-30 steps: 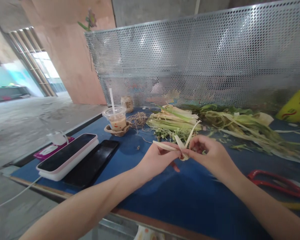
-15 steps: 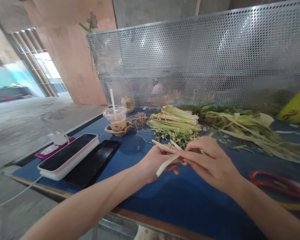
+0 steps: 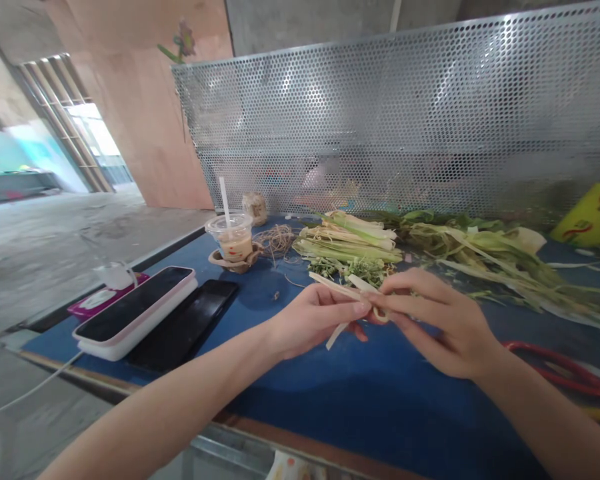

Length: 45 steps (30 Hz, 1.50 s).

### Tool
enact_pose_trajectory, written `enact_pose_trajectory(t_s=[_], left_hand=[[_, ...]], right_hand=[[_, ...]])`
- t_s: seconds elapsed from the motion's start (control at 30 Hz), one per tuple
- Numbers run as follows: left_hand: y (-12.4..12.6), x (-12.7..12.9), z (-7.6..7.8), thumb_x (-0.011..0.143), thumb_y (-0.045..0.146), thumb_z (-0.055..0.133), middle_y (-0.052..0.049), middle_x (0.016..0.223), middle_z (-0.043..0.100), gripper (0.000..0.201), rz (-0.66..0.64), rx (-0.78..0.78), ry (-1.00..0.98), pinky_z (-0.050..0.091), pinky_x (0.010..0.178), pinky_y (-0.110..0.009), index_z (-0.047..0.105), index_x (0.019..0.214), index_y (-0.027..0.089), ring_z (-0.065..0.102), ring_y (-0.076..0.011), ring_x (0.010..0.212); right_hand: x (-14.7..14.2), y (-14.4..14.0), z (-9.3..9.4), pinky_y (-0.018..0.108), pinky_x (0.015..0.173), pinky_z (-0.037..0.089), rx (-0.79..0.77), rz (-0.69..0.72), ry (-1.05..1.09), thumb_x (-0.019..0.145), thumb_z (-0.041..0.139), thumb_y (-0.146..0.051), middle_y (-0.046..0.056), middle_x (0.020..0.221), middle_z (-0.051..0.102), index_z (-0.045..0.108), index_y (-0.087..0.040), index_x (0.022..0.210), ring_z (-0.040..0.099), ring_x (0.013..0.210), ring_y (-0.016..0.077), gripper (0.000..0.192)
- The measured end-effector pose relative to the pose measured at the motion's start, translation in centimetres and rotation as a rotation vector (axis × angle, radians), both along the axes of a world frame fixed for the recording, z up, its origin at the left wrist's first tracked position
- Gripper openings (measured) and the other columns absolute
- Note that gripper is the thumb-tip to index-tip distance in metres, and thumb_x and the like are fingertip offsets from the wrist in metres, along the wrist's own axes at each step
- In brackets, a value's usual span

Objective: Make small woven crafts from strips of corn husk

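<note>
- Head view: left hand (image 3: 310, 320) and right hand (image 3: 440, 320) meeting above the blue worktop (image 3: 380, 407), fingers (image 3: 405, 304) pinched narrow on a pale, flat strip of leaf (image 3: 341, 289).
- Strip crossing between both sets of fingertips, loose tail hanging just below.
- Probably light, pliable, prone to creasing or tearing.
- Best held close to the fold, lightly.

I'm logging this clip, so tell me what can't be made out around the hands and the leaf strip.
Head view only:
- Pale leaf strip: its middle is hidden inside the fingers of the left hand and right hand; fold or knot unclear.
- Red scissors: partly behind the right forearm.
- Yellow container: cut off by the right edge.
- Behind the perforated screen: blurred shapes.
</note>
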<state>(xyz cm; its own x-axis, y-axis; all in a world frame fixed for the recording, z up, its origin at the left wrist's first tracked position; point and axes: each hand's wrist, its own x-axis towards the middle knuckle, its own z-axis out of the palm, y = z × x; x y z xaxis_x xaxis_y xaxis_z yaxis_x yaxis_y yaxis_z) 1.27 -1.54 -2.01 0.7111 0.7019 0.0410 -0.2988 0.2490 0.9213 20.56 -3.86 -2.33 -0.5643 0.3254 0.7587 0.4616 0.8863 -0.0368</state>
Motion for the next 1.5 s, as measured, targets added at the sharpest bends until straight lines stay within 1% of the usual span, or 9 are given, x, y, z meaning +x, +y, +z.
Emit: enact_pose_trajectory(t_s=[0.13, 0.3, 0.4, 0.5, 0.73, 0.93, 1.2, 1.37, 1.5], left_hand=[[0.0, 0.5, -0.5, 0.062, 0.025, 0.072, -0.004, 0.069, 0.065, 0.018, 0.084, 0.003, 0.037, 0.045, 0.057, -0.021, 0.069, 0.073, 0.011, 0.056, -0.0095, 0.060], [0.0, 0.4, -0.9, 0.061, 0.021, 0.072, -0.003, 0.066, 0.064, 0.013, 0.086, 0.019, 0.082, 0.045, 0.055, -0.020, 0.069, 0.070, 0.011, 0.056, -0.0087, 0.059], [-0.1, 0.6, -1.4, 0.061, 0.019, 0.072, -0.003, 0.064, 0.063, 0.011, 0.037, 0.040, 0.125, 0.045, 0.053, -0.020, 0.068, 0.067, 0.010, 0.057, -0.0094, 0.059], [-0.2, 1.2, -1.9, 0.060, 0.019, 0.072, -0.002, 0.061, 0.062, 0.011, -0.011, 0.049, 0.169, 0.046, 0.053, -0.020, 0.067, 0.063, 0.010, 0.057, -0.0098, 0.058], [-0.5, 1.6, -1.5, 0.061, 0.007, 0.063, 0.000, 0.055, 0.061, 0.008, 0.011, 0.070, 0.321, 0.047, 0.052, -0.020, 0.066, 0.056, 0.013, 0.055, -0.0081, 0.050], [-0.6, 1.2, -1.2, 0.057, 0.015, 0.071, 0.001, 0.048, 0.058, 0.012, 0.007, 0.092, 0.343, 0.046, 0.054, -0.020, 0.062, 0.049, 0.011, 0.054, -0.0076, 0.046], [-0.4, 0.9, -2.1, 0.056, 0.036, 0.073, -0.002, 0.059, 0.061, 0.029, -0.035, 0.151, 0.268, 0.046, 0.055, -0.022, 0.063, 0.059, 0.010, 0.056, -0.0092, 0.050], [-0.3, 0.9, -1.9, 0.062, 0.024, 0.070, -0.001, 0.059, 0.061, 0.016, -0.027, 0.178, 0.307, 0.046, 0.056, -0.021, 0.064, 0.060, 0.010, 0.056, -0.0079, 0.050], [-0.3, 1.2, -1.5, 0.063, 0.011, 0.066, 0.000, 0.057, 0.061, 0.005, -0.047, 0.121, 0.380, 0.046, 0.055, -0.022, 0.064, 0.058, 0.010, 0.054, -0.0076, 0.048]], right_hand=[[-0.4, -0.2, 0.1, 0.033, 0.069, 0.046, -0.074, 0.007, 0.035, 0.079, 0.044, -0.006, 0.008, 0.094, 0.055, 0.055, -0.024, 0.107, 0.054, 0.082, 0.0171, 0.036], [-0.5, -0.3, 0.3, 0.032, 0.071, 0.046, -0.305, -0.048, 0.116, 0.085, 0.039, -0.017, 0.006, 0.092, 0.054, 0.064, -0.025, 0.095, 0.055, 0.083, 0.0169, 0.028], [-0.8, -0.1, 0.6, 0.034, 0.075, 0.045, -0.307, -0.196, 0.063, 0.083, 0.047, -0.024, 0.007, 0.092, 0.055, 0.066, -0.024, 0.088, 0.054, 0.090, 0.0195, 0.019], [-1.5, 0.3, 0.8, 0.041, 0.082, 0.041, -0.260, -0.267, -0.066, 0.079, 0.056, -0.028, 0.007, 0.099, 0.058, 0.063, -0.026, 0.102, 0.052, 0.095, 0.0224, 0.024], [-2.8, 0.1, 0.6, 0.033, 0.078, 0.041, -0.318, -0.054, -0.013, 0.083, 0.052, -0.018, 0.000, 0.084, 0.067, 0.065, -0.025, 0.088, 0.057, 0.084, 0.0158, 0.016], [-2.4, -0.8, 0.8, 0.031, 0.076, 0.037, -0.371, 0.015, -0.154, 0.084, 0.051, -0.018, -0.001, 0.090, 0.065, 0.063, -0.031, 0.100, 0.055, 0.083, 0.0135, 0.024], [-2.8, -0.4, 0.1, 0.024, 0.064, 0.043, -0.475, -0.002, 0.045, 0.077, 0.060, -0.022, 0.001, 0.073, 0.063, 0.066, -0.024, 0.096, 0.056, 0.067, 0.0116, 0.020], [-3.1, -0.7, 0.0, 0.031, 0.078, 0.039, -0.448, -0.048, 0.043, 0.077, 0.059, -0.015, 0.000, 0.085, 0.065, 0.067, -0.025, 0.079, 0.057, 0.082, 0.0148, 0.013], [-2.8, -0.9, 0.4, 0.031, 0.075, 0.040, -0.491, -0.076, 0.017, 0.080, 0.055, -0.017, -0.001, 0.074, 0.065, 0.064, -0.024, 0.080, 0.057, 0.071, 0.0130, 0.012]])
